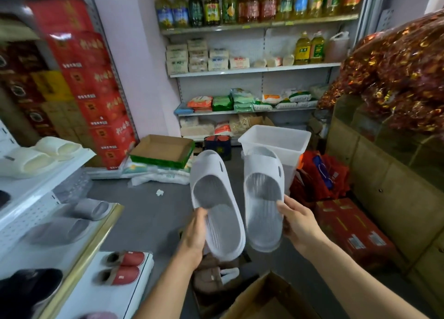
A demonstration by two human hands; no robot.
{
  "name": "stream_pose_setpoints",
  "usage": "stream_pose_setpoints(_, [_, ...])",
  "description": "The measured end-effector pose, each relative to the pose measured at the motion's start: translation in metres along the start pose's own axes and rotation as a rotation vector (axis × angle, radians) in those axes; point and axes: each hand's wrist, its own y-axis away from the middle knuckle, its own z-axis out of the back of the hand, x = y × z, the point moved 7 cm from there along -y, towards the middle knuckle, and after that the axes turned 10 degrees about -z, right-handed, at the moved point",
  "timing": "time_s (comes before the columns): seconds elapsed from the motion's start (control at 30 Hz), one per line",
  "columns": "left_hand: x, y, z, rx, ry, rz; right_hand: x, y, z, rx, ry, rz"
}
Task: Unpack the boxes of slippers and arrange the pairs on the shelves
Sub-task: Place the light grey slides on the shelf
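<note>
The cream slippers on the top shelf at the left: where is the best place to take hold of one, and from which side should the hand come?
Probably take the nearer cream slipper by its wide upper strap, with the hand coming from the aisle side, over the shelf edge. The strap arches above the sole, so fingers can slip under it for a firm grip. The view there is blurred, so finer details cannot be told.

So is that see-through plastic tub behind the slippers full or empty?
Empty, as far as shows. The clear plastic tub stands upright and open-topped; its walls show nothing inside, though the white slippers hide its lower part.
</note>
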Motion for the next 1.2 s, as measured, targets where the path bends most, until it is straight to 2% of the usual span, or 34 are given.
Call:
stream_pose_setpoints(0.1, [-0.013,0.005,0.034,-0.037,-0.062,-0.126,-0.004,0.006,-0.03,0.181,0.015,-0.016])
stream_pose_setpoints(0.23, [-0.029,0.026,0.077,-0.069,-0.008,-0.183,-0.013,0.019,-0.081,0.296,0.08,-0.031])
stream_pose_setpoints(0.53, [-0.037,0.071,0.202,-0.116,0.129,-0.212,-0.056,0.058,-0.187,0.448,0.188,-0.062])
stream_pose_setpoints(0.67, [-0.016,0.092,0.239,-0.061,0.389,-0.092,-0.081,0.071,-0.221,0.49,0.198,-0.088])
stream_pose_setpoints(0.83, [-0.001,0.123,0.278,-0.128,0.644,0.054,-0.099,0.092,-0.26,0.588,0.256,-0.135])
stream_pose_setpoints(1.07, [0.001,0.187,0.315,-0.339,0.726,-0.055,-0.111,0.137,-0.307,0.79,0.368,-0.218])
stream_pose_setpoints(1.2, [0.004,0.228,0.315,-0.449,0.763,-0.081,-0.112,0.174,-0.311,0.873,0.418,-0.182])
